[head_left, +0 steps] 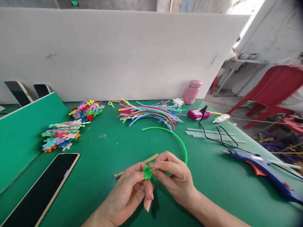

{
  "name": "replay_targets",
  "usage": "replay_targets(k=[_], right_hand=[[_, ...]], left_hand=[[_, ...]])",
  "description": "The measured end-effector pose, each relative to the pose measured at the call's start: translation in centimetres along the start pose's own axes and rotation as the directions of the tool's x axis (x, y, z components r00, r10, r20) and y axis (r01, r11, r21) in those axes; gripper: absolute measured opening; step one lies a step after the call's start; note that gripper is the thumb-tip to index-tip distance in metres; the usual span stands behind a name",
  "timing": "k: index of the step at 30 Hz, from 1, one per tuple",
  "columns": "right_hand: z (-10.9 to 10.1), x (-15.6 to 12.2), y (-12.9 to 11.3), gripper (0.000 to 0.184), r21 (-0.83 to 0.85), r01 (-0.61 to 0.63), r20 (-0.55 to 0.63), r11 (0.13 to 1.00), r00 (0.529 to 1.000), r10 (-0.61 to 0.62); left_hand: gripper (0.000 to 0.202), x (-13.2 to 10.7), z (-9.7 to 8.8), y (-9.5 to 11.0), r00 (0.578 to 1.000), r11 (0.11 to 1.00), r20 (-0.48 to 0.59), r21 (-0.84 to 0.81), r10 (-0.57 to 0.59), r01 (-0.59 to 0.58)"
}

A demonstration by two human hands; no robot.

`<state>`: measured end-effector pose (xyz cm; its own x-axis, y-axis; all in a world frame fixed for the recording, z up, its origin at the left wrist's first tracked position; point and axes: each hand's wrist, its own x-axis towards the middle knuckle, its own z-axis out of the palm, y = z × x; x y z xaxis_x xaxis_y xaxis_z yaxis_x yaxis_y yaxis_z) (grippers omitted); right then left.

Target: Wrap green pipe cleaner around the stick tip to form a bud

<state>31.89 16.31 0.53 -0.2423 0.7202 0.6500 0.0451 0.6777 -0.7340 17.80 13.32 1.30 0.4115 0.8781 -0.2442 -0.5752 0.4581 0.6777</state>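
coil between left hand and right hand

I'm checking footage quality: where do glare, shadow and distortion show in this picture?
Head view: the bright opening at upper right is washed nearly white; head view: a soft dark shadow lies on the green table beside the left hand; head view: the red chair looks stretched toward the right edge, and pixelated patches cover spots on that side.
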Motion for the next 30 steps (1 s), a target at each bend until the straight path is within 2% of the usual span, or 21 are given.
replay_targets(k=[3, 5, 17, 22, 30], right_hand=[[-0.4, 0.1, 0.2, 0.024, -0.088, 0.094, 0.066, 0.992, 0.994, -0.089], [-0.7, 0.2, 0.4, 0.027, -0.126, 0.121, 0.130, 0.985, 0.986, -0.104], [-1.8, 1.3, 0.2, 0.020, -0.096, 0.142, 0.336, 0.985, 0.936, -0.102], [-2.0, 1.5, 0.2, 0.012, -0.149, 0.177, 0.381, 0.973, 0.918, -0.109], [-2.0, 1.5, -0.1, 0.010, -0.253, 0.218, 0.438, 0.942, 0.895, -0.090]], left_hand=[[0.016, 0.0, 0.2, 0.1, 1.000, 1.000, -0.006, 0.028, -0.008, 0.008], [0.014, 0.0, 0.3, 0.1, 1.000, 0.999, -0.018, 0.051, -0.010, 0.011], [0.011, 0.0, 0.1, 0.4, 0.997, 0.982, -0.034, 0.172, -0.070, 0.075], [0.011, 0.1, 0.0, 0.3, 0.995, 0.974, -0.065, 0.206, -0.080, 0.092], [0.013, 0.0, 0.2, 0.3, 0.991, 0.951, -0.125, 0.297, -0.048, 0.084]])
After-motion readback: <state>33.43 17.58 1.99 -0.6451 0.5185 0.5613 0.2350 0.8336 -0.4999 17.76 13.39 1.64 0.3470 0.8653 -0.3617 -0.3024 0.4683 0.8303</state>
